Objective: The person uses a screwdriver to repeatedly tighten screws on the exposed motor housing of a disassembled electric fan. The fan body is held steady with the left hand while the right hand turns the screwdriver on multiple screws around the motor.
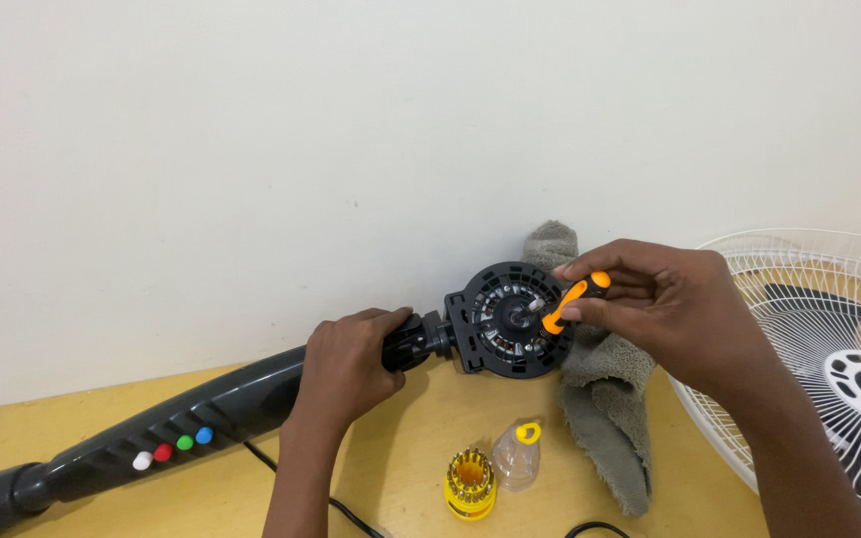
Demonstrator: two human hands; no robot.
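Left hand (351, 359) clamps the fan neck (416, 341) near the tabletop's (401, 468) back edge; right hand (650, 304) pinches an orange screwdriver (568, 302) into the motor housing (510, 319). The tip could slip off the screw.

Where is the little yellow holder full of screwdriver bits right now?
The yellow bit holder stands on the wooden table near the bottom middle of the head view, beside its clear cap, left of the grey towel.
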